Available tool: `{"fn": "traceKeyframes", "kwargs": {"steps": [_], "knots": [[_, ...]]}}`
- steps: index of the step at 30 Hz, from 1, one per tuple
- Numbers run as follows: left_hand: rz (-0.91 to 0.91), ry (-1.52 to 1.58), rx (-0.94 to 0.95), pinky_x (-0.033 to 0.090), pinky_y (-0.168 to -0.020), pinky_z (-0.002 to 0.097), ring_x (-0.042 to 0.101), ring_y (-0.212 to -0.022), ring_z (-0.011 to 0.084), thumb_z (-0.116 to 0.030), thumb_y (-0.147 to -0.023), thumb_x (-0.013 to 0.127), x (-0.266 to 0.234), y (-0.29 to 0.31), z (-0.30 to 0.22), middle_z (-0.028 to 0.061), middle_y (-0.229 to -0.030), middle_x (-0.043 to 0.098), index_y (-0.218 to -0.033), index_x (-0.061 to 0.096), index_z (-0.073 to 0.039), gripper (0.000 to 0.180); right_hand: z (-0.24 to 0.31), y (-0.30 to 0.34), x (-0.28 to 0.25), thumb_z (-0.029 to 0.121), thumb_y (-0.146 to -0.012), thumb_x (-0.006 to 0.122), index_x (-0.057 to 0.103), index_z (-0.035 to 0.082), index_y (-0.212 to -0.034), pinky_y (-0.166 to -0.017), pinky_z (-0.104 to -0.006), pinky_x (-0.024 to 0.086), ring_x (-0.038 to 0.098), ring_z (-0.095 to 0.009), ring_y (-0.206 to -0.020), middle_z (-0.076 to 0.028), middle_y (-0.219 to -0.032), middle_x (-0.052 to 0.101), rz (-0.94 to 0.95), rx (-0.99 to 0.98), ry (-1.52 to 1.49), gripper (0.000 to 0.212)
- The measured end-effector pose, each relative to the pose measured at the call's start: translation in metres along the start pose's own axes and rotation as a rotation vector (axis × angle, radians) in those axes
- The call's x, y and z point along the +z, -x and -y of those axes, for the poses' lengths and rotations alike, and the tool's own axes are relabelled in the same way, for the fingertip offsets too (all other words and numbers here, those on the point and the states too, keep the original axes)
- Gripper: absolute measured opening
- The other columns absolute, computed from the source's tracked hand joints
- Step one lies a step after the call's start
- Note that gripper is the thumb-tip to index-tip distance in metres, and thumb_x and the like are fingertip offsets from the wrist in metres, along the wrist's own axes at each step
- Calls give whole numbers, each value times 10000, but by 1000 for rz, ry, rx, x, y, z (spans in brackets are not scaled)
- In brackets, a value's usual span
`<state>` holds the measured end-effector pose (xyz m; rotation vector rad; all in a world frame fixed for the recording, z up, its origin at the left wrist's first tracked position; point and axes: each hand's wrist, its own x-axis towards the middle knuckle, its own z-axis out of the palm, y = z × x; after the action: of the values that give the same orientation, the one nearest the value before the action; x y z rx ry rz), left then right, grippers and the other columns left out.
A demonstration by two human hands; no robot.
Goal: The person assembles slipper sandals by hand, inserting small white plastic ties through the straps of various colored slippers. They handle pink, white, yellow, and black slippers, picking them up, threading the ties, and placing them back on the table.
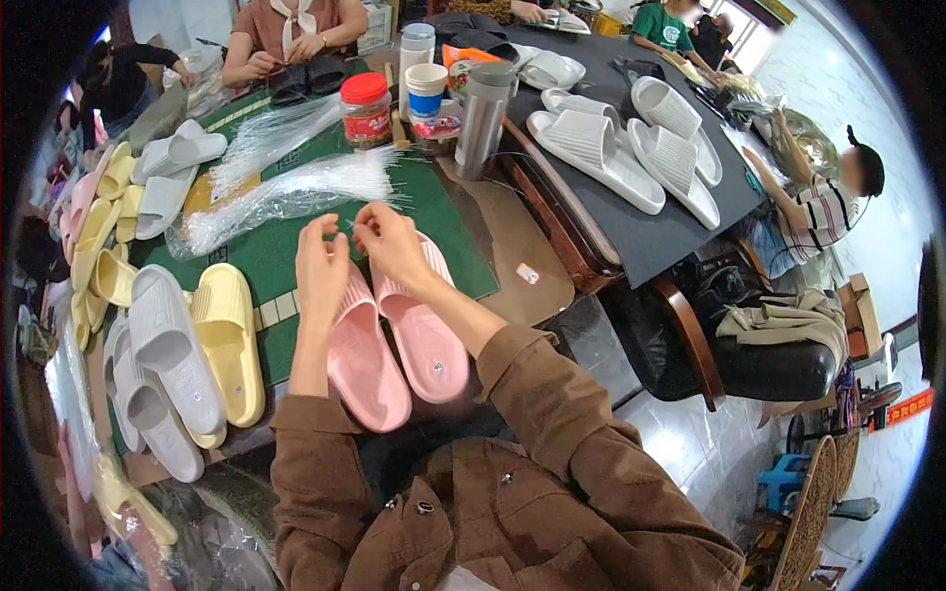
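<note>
A pair of pink slide slippers (369, 372) lies side by side at the table's near edge, toes pointing away from me. Above their toe ends, my left hand (323, 268) has its fingers curled in, the tips bent toward the other hand. My right hand (392, 244) comes across from the right over the right slipper's strap, its fingertips pinched together close to the left ones. Whatever the fingers grip, if anything, is too small to make out. Just beyond them spreads a bundle of thin white plastic strips (296, 192) in clear wrapping.
Grey slippers (168, 325) and a yellow slipper (229, 340) stand at my left. A red-lidded jar (366, 110), a paper cup (426, 91) and a steel tumbler (483, 123) stand beyond. White slippers (601, 158) lie on the dark table at right, near a black chair (769, 366). Other people sit around.
</note>
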<state>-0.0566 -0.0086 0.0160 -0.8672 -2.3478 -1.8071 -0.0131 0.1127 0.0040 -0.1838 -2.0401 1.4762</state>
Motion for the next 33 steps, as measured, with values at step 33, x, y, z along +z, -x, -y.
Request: {"fn": "traceKeyframes", "kwargs": {"steps": [33], "knots": [[194,-751,185,355,-932,531,478,-1084,461,-276,-866,558,17,124,-24,303,-1158,481,-1227,479,34,482,39,25,-114,18,-842,577,633,15,-1066,-768,-271,489,593,-172,-960,-95,-1032,615,-134,-124,181,230]]}}
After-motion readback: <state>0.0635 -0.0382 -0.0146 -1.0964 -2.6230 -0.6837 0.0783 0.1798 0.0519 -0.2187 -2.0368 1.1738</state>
